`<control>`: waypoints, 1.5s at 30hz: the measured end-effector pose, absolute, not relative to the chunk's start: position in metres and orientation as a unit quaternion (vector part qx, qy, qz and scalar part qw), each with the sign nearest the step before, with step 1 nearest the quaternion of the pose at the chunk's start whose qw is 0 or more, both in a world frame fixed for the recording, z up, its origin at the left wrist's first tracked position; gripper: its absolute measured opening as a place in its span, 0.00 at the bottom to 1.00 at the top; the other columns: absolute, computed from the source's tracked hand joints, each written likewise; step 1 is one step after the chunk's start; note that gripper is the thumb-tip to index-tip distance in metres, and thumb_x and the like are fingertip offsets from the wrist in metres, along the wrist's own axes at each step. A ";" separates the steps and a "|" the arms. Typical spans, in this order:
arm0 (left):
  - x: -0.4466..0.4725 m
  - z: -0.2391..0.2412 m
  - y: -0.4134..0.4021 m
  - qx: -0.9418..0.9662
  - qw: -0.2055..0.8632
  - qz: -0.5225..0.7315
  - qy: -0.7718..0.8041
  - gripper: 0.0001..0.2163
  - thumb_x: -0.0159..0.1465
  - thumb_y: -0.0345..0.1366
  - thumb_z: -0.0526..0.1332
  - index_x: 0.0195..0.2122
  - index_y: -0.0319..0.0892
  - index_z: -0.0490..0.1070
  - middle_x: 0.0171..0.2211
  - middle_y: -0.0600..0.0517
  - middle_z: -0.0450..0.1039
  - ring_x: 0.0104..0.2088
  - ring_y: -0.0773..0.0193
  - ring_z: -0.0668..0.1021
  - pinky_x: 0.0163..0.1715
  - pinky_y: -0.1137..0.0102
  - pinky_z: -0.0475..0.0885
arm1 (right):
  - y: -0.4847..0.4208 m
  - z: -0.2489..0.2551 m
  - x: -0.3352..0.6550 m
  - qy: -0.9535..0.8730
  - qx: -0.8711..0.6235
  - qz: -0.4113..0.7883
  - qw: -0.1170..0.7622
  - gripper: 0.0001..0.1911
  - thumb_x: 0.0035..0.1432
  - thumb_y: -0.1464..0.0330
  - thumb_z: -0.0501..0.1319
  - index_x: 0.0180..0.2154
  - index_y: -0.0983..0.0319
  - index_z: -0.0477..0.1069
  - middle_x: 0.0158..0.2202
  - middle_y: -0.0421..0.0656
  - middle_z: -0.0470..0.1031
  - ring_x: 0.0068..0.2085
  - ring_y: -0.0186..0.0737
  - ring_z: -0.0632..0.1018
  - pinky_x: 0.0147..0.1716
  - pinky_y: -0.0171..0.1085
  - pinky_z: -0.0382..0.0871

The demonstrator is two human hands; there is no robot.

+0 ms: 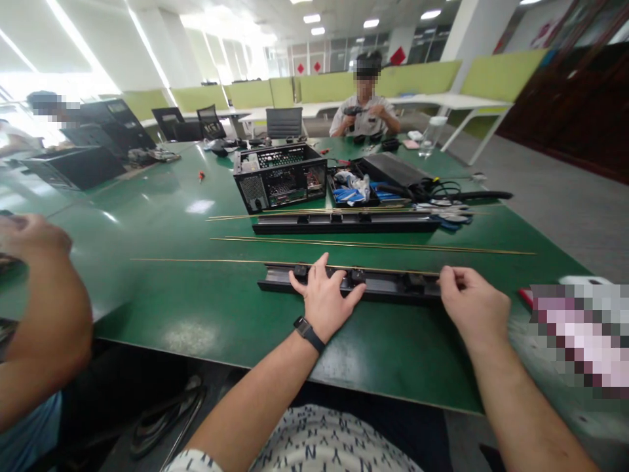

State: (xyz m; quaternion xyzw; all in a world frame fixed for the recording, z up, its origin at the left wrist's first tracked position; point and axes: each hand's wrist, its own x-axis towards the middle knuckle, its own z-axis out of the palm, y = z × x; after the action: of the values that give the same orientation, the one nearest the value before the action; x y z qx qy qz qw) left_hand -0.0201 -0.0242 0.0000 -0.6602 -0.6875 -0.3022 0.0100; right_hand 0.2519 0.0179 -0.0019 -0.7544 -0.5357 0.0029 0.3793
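A long black metal rail (pixel 276 286) with several dark blocks along its channel lies in front of me on the green table. My left hand (pixel 325 298) rests over its middle with the fingers spread, touching the rail and a block. Along the rail's far edge runs a thin brass-coloured rod (pixel 196 260), sticking out well past its left end. At the right end my right hand (pixel 474 301) has thumb and forefinger pinched on the rod; the rod's tip is hidden by the fingers.
Two loose rods (pixel 373 244) lie beyond the rail, then a second black rail (pixel 344 225). Behind stand an open computer case (pixel 280 180) and a box with gloves (pixel 351 189). A co-worker's arm (pixel 44 308) is at left; another person (pixel 366 108) sits opposite.
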 end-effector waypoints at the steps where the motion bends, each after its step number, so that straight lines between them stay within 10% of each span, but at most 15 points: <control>1: -0.020 0.001 -0.024 -0.661 0.010 -0.300 -0.688 0.15 0.67 0.56 0.69 0.47 0.55 0.85 0.74 0.45 0.65 0.69 0.40 0.71 0.70 0.23 0.42 | 0.018 -0.003 0.253 -0.534 -0.753 -0.004 0.384 0.20 0.63 0.51 0.58 0.36 0.57 0.81 0.32 0.47 0.83 0.36 0.51 0.80 0.39 0.45 0.68; 45: -0.021 -0.001 -0.024 -0.656 0.013 -0.313 -0.687 0.13 0.68 0.53 0.69 0.47 0.55 0.84 0.75 0.45 0.64 0.70 0.41 0.71 0.73 0.29 0.43 | 0.016 -0.002 0.254 -0.537 -0.750 -0.027 0.386 0.20 0.66 0.52 0.57 0.34 0.58 0.81 0.30 0.47 0.81 0.35 0.49 0.80 0.37 0.42 0.68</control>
State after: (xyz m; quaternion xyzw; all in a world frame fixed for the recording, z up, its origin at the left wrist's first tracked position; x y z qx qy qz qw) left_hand -0.0208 -0.0239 -0.0010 -0.6561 -0.6868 -0.3126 0.0134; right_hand 0.2538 0.0159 -0.0021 -0.7498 -0.5367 -0.0269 0.3860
